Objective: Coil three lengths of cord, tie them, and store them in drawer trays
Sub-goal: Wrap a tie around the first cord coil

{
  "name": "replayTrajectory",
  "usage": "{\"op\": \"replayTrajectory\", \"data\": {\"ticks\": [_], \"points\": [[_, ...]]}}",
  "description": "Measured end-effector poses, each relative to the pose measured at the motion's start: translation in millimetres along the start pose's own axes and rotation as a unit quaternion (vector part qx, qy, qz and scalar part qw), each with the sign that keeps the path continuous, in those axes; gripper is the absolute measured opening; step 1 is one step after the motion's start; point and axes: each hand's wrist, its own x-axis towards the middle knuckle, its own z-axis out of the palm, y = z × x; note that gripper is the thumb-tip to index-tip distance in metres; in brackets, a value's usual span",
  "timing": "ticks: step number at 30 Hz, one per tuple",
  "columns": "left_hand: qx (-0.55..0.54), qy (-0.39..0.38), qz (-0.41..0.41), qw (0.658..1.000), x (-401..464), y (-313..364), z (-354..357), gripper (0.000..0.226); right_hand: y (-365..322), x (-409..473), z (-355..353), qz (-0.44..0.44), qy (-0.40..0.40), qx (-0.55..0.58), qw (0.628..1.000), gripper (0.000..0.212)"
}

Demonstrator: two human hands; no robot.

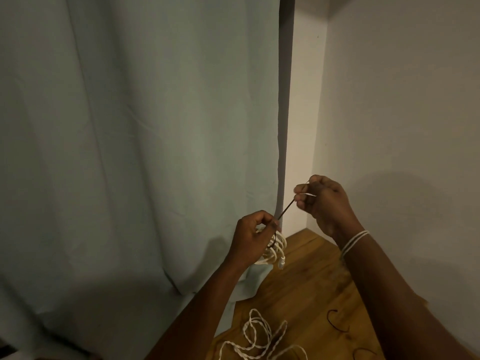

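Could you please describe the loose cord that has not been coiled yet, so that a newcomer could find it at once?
Start at the wooden surface beside the pale curtain, near the bottom edge of the view. There the loose cord sprawls in open white twisted loops, unlike the coiled cord held in the left hand.

Bare forearms, white corded bracelet (pixel 353 242) on right wrist

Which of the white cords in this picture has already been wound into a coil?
The white cord gripped in the left hand is coiled. The other white cord lies loose and sprawled on the wooden surface below.
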Motion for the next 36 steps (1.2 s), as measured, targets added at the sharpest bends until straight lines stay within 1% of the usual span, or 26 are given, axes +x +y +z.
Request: {"op": "replayTrajectory", "data": {"ticks": [2, 4, 7, 9, 12, 16, 17, 19, 21, 24, 26, 30, 33, 35, 36], "points": [[0.000, -0.007, 0.004, 1.000, -4.0, -1.1, -0.7, 0.009, -7.5, 5.7, -4.3, -0.010, 0.043, 0.021, 0.999, 0.023], [0.008, -0.018, 0.013, 1.000, -7.5, -1.1, -0.2, 0.012, -14.9, 11.9, -9.9, -0.026, 0.081, 0.013, 0.996, 0.026], [0.017, -0.044, 0.028, 0.999, -12.3, -3.3, 0.9, 0.014, -22.0, 17.4, -13.9, -0.039, 0.098, -0.014, 0.994, 0.034], [0.024, -0.065, 0.039, 0.997, -13.6, -4.7, 1.7, 0.007, -27.3, 18.0, -15.2, -0.052, 0.098, -0.029, 0.993, 0.037], [0.040, -0.074, 0.055, 0.995, -13.5, -7.2, 1.7, 0.010, -36.4, 11.4, -15.2, -0.081, 0.086, -0.035, 0.992, 0.041], [0.057, -0.068, 0.047, 0.995, -11.0, -18.1, -1.9, 0.002, -29.6, 0.5, -21.5, -0.104, 0.024, -0.120, 0.987, 0.033], [0.054, -0.062, 0.040, 0.996, -10.6, -18.4, -2.9, 0.005, -26.9, -0.9, -24.3, -0.102, 0.018, -0.135, 0.985, 0.032], [0.040, -0.060, 0.028, 0.997, -9.3, -16.8, -3.4, 0.009, -24.6, -2.4, -28.4, -0.097, 0.036, -0.165, 0.981, 0.031], [0.037, -0.074, 0.027, 0.996, -9.5, -14.9, -2.0, 0.005, -22.3, -2.7, -30.6, -0.103, 0.061, -0.207, 0.971, 0.030], [0.040, -0.098, 0.031, 0.994, -14.3, -18.7, 1.8, 0.011, -19.5, -3.7, -31.4, -0.132, 0.057, -0.258, 0.955, 0.031], [0.041, -0.111, 0.023, 0.993, -15.1, -27.0, 2.8, 0.014, -19.3, -6.3, -30.1, -0.142, 0.044, -0.267, 0.952, 0.030], [0.046, -0.125, 0.013, 0.991, -14.5, -34.4, 5.2, 0.013, -12.1, -9.7, -28.4, -0.104, 0.050, -0.206, 0.972, 0.025], [0.019, -0.100, -0.021, 0.995, -10.1, -31.1, 6.7, 0.004, -13.7, -11.4, -29.5, -0.100, 0.023, -0.189, 0.977, 0.023], [-0.032, -0.049, -0.078, 0.995, -3.6, -23.6, 8.1, 0.005, -22.4, -13.6, -28.6, -0.089, 0.001, -0.175, 0.981, 0.025], [-0.079, -0.008, -0.121, 0.989, 0.6, -18.7, 9.0, 0.006, -26.1, -15.4, -27.1, -0.079, -0.018, -0.167, 0.983, 0.025]]}}
